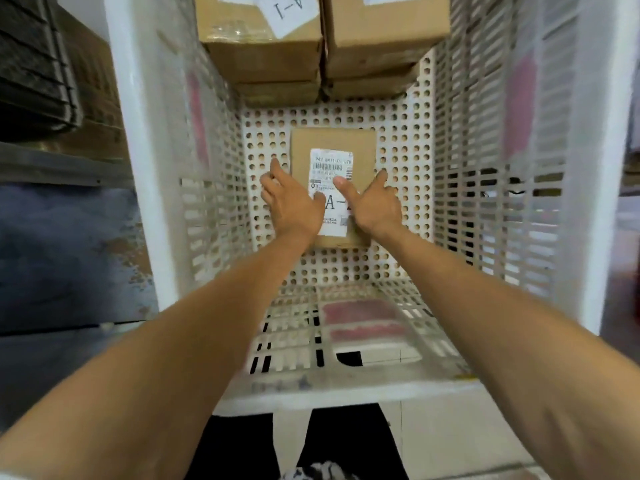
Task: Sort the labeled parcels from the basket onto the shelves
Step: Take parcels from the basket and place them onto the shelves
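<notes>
- The parcel (332, 140) lies flat on the perforated floor of the white basket (485, 168), near the middle. Its white label (330, 164) faces up and reads "A-" plus a character hidden by the hands.
- The left hand (294, 202) lies along the parcel's left edge, fingers straight and spread, its heel over the label's lower corner.
- The right hand (374, 202) is at the right edge, thumb resting on the label and fingers reaching down that side. As far as this view shows, neither hand has curled under the parcel, so both look open against it.
- Handling, judged by looks: a small, flat cardboard box, stiff and probably light. The dry cardboard gives grip, while the glossy label is likely slicker under a thumb.
- The best hold seems to be the two long side edges, fingertips worked beneath from either side, because the box sits flush on the floor.
- There is bare floor on all four sides of the parcel, so fingers have room to slide in.
- The stacked boxes (263, 57) fill the far end, one marked "A-1", well apart from the parcel.
- The basket walls rise high all around, so the clear way out is straight up before turning toward any shelf.
</notes>
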Tool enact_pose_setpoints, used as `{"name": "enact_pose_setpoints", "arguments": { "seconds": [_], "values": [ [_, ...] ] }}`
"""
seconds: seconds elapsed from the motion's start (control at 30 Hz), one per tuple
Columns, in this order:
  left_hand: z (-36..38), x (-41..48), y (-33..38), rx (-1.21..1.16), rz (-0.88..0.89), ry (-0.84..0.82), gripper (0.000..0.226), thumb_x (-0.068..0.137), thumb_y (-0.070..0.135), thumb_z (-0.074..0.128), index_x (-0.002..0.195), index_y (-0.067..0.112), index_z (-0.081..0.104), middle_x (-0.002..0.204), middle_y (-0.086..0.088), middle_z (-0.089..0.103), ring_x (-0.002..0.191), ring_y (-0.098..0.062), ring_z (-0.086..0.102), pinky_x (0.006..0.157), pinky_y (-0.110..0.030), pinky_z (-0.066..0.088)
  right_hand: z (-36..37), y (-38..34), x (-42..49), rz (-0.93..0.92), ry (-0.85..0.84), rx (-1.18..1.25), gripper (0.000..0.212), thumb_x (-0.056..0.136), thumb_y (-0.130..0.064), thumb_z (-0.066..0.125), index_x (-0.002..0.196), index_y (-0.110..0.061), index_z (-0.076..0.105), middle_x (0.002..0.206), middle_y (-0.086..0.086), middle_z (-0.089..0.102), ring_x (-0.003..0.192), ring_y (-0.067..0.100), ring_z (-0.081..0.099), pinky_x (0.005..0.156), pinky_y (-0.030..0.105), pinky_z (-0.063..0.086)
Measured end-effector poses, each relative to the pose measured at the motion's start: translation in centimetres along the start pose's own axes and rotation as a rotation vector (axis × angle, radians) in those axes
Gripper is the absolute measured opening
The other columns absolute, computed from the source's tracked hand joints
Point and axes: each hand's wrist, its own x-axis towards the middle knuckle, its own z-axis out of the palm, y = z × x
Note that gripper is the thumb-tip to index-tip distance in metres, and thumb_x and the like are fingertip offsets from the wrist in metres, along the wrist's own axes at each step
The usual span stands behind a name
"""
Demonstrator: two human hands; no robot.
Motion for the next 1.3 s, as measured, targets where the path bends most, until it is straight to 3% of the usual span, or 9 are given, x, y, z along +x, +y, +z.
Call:
{"name": "enact_pose_setpoints", "arguments": {
  "seconds": [0.1,0.23,0.33,0.43,0.7,0.97,1.1,1.2,1.3],
  "values": [
    [0.2,0.7,-0.5,-0.127,-0.023,-0.148,0.072,0.086,0.024,0.064,0.144,0.009,0.025,0.139,-0.011,0.036,0.126,-0.028,0.042,0.104,-0.038,0.038,1.1,0.4,0.3,0.005,-0.008,0.237,0.093,0.082,-0.073,0.048,0.144,-0.011,0.017,0.131,0.018,0.049,0.118,0.036,0.05,0.099,0.045,0.041],
    [0.1,1.5,-1.7,-0.262,-0.044,-0.281,0.104,0.071,0.036,0.073,0.151,0.027,0.008,0.142,-0.004,0.043,0.128,-0.022,0.045,0.107,-0.045,0.039,1.5,1.2,0.5,-0.077,-0.08,0.588,0.089,0.076,-0.053,0.071,0.141,-0.015,0.022,0.124,-0.001,0.059,0.112,0.02,0.059,0.098,0.044,0.047],
    [0.2,2.2,-2.2,-0.389,-0.07,-0.352,0.105,0.074,0.016,0.075,0.152,0.031,0.006,0.141,0.0,0.049,0.128,-0.018,0.048,0.108,-0.044,0.04,1.4,2.7,0.8,-0.145,-0.155,0.69,0.098,0.068,-0.032,0.084,0.143,-0.018,0.024,0.123,-0.008,0.059,0.111,0.011,0.06,0.1,0.042,0.048],
    [0.2,2.9,-2.4,-0.443,-0.076,-0.369,0.107,0.075,0.004,0.074,0.152,0.035,0.006,0.14,0.003,0.051,0.127,-0.015,0.049,0.109,-0.042,0.039,1.5,3.2,1.1,-0.174,-0.185,0.708,0.111,0.061,-0.018,0.09,0.148,-0.024,0.021,0.126,-0.009,0.058,0.113,0.007,0.059,0.101,0.039,0.047],
    [-0.4,3.9,-2.3,-0.539,-0.133,-0.467,0.113,0.071,-0.011,0.073,0.152,0.037,0.009,0.135,0.001,0.057,0.12,-0.018,0.056,0.099,-0.043,0.048,1.4,2.8,1.7,-0.188,-0.271,0.698,0.134,0.053,-0.025,0.089,0.15,-0.042,-0.001,0.135,-0.009,0.056,0.12,0.011,0.057,0.103,0.046,0.045],
    [-3.0,1.2,-2.0,-0.575,-0.104,-0.469,0.106,0.067,-0.01,0.077,0.149,0.03,0.023,0.125,0.003,0.063,0.116,-0.015,0.058,0.1,-0.038,0.047,-1.2,0.6,-1.2,-0.266,-0.28,0.649,0.132,0.063,-0.002,0.085,0.152,-0.032,-0.007,0.124,-0.012,0.053,0.119,0.011,0.052,0.103,0.033,0.042],
    [-6.7,-1.7,0.8,-0.536,-0.004,-0.429,0.118,0.066,-0.009,0.079,0.152,0.03,0.01,0.132,0.002,0.058,0.12,-0.015,0.055,0.103,-0.038,0.045,-4.9,-1.1,-4.5,-0.334,-0.238,0.643,0.13,0.059,0.004,0.085,0.152,-0.028,-0.001,0.124,-0.01,0.053,0.118,0.012,0.051,0.093,0.021,0.044],
    [-10.5,-5.3,3.6,-0.521,0.125,-0.377,0.11,0.073,-0.009,0.073,0.153,0.027,0.006,0.136,0.003,0.052,0.122,-0.013,0.051,0.095,-0.027,0.046,-9.0,-2.8,-7.9,-0.416,-0.194,0.625,0.131,0.056,0.002,0.086,0.152,-0.025,0.001,0.135,-0.004,0.051,0.124,0.015,0.049,0.105,0.036,0.041],
    [-15.1,-9.5,6.9,-0.533,0.25,-0.32,0.103,0.075,-0.009,0.071,0.15,0.023,0.009,0.133,0.008,0.047,0.12,-0.009,0.047,0.095,-0.02,0.042,-13.8,-5.4,-12.1,-0.494,-0.169,0.595,0.129,0.058,0.008,0.082,0.153,-0.021,0.0,0.142,-0.001,0.045,0.129,0.015,0.043,0.111,0.039,0.036]
  ]
}}
